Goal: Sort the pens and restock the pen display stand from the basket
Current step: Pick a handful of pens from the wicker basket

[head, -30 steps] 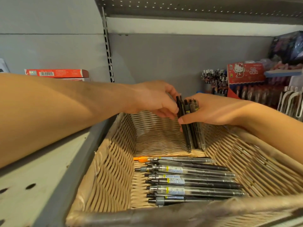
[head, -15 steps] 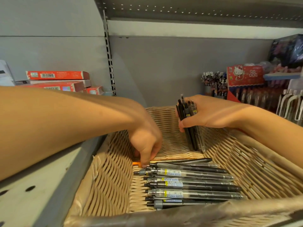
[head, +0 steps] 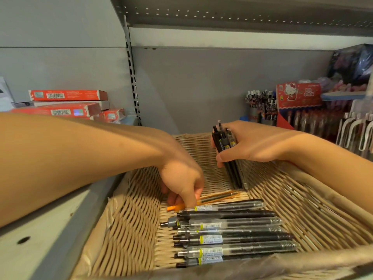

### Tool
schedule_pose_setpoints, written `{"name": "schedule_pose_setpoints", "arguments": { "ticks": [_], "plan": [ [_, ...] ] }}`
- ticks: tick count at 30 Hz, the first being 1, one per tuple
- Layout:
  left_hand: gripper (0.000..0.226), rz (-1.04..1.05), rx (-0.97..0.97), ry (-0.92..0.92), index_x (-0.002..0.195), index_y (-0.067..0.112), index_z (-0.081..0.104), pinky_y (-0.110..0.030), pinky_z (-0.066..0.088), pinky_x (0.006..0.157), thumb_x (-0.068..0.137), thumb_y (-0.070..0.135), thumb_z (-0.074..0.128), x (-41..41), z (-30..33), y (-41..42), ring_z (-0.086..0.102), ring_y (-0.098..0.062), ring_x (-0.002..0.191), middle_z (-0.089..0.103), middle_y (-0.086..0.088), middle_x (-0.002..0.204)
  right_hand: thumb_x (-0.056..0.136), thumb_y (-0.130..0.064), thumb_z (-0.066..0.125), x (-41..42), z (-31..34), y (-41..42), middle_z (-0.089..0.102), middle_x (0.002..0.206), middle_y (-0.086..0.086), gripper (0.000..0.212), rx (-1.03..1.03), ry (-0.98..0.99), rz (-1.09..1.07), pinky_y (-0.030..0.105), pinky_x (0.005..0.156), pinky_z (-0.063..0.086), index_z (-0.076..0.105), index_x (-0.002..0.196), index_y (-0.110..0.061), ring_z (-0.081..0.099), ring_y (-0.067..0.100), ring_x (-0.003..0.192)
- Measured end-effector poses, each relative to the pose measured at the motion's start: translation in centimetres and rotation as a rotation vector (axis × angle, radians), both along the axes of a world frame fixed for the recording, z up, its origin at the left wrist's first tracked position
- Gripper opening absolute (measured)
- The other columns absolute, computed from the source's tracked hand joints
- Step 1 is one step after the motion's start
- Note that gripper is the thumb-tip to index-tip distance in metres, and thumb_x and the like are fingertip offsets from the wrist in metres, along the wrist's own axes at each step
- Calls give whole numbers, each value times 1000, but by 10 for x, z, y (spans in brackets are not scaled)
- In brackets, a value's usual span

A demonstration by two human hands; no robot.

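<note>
Pens [head: 232, 235] lie side by side in the near part of the woven basket [head: 125, 229]. The left hand [head: 181, 184] reaches down, fingers pinched on the orange pen [head: 220, 197] at the far edge of the row. The right hand [head: 254, 142] squeezes a bunch of dark pens [head: 232, 168] standing upright farther back.
</note>
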State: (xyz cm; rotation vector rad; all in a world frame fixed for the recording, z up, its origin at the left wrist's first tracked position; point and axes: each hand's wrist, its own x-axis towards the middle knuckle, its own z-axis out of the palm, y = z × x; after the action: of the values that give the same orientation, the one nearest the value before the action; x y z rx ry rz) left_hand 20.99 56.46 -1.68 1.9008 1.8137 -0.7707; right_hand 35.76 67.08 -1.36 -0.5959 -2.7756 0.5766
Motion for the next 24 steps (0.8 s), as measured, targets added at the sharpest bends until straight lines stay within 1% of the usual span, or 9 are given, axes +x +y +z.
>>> {"name": "schedule_pose_setpoints", "arguments": {
  "ticks": [3, 7, 8, 10, 13, 17, 21, 22, 24],
  "plan": [
    [10, -91, 35, 21, 95, 16, 60, -43, 53, 85, 96, 27, 60, 1, 1, 3, 59, -15, 78, 63, 5, 73, 85, -36, 78, 0, 0, 1, 73, 88, -24, 14, 17, 13, -2, 20, 68, 45, 66, 92, -37, 67, -6, 79],
    [23, -65, 203, -10, 103, 13, 67, -34, 54, 76, 96, 35, 61, -9, 5, 12, 61, -10, 69, 67, 3, 78, 83, -35, 79, -1, 0, 2, 73, 87, -16, 15, 35, 12, -10, 27, 69, 50, 66, 92, -34, 68, 0, 77],
    [24, -23, 301, -63, 105, 14, 67, -31, 56, 71, 95, 36, 62, -12, 8, 15, 62, -6, 63, 67, 6, 77, 83, -34, 78, -1, -1, 2, 73, 89, -14, 16, 38, 14, -19, 29, 72, 52, 66, 94, -33, 68, 2, 78],
    [24, 63, 517, -225, 106, 15, 65, -22, 52, 59, 92, 34, 68, -16, 14, 22, 62, 0, 53, 67, 7, 74, 83, -32, 78, -1, -1, 2, 73, 94, -17, 23, 43, 38, -30, 20, 76, 50, 66, 102, -34, 67, -1, 83],
    [20, 143, 720, -488, 102, 15, 66, -16, 48, 49, 87, 24, 74, -17, 17, 31, 67, -3, 57, 73, -2, 83, 83, -25, 80, -1, 1, 4, 69, 102, -25, 36, 38, 147, -58, 9, 76, 41, 61, 112, -35, 62, -10, 91],
    [21, 166, 849, -563, 93, 26, 62, -16, 47, 51, 81, 21, 77, -18, 17, 31, 71, -5, 63, 76, 2, 75, 82, -20, 80, 0, 2, 6, 72, 99, -26, 35, -3, 232, -48, 0, 72, 42, 65, 109, -36, 62, -18, 87],
    [34, 179, 909, -616, 94, 30, 53, -19, 47, 54, 76, 18, 80, -19, 17, 29, 71, -5, 63, 76, 2, 74, 79, -24, 84, -2, 0, 6, 68, 115, -18, 51, -20, 227, -73, 9, 89, 42, 60, 124, -32, 62, -9, 102],
    [39, 188, 917, -643, 95, 31, 50, -20, 48, 54, 75, 16, 81, -18, 17, 29, 72, -7, 64, 76, 0, 75, 78, -26, 84, -2, 0, 6, 66, 116, -19, 51, -17, 229, -82, 12, 91, 41, 60, 121, -34, 60, -9, 103],
    [45, 206, 904, -714, 100, 29, 48, -21, 52, 53, 75, 12, 82, -17, 16, 27, 72, -9, 64, 75, -1, 77, 77, -27, 85, -1, 2, 5, 66, 107, -20, 42, -15, 224, -84, 11, 81, 41, 58, 107, -39, 59, -14, 94]
  ]
}}
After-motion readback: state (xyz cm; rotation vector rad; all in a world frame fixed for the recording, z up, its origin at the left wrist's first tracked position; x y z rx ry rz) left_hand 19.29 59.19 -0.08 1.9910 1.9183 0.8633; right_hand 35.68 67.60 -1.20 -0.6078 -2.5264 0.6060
